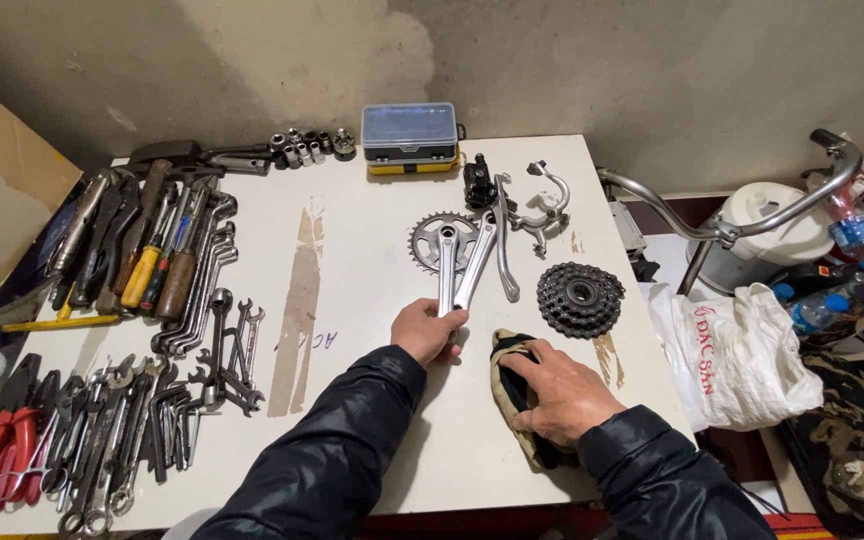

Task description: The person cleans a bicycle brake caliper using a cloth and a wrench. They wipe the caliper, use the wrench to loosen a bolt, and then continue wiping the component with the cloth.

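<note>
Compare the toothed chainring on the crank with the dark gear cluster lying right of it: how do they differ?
The chainring is a single thin silver ring; the gear cluster is black, stacked sprockets. The chainring carries a crank arm gripped by the left hand; the gear cluster lies untouched. Both are round, toothed and flat on the table.

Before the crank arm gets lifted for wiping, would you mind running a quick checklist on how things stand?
1. Left hand grips the end of the crank arm: ok.
2. Right hand on the rag: ok.
3. Second crank arm lies against the first and may shift: not ok.
4. Sprocket cluster lies apart from the crank: ok.
5. Grip firmness: cannot tell.
</note>
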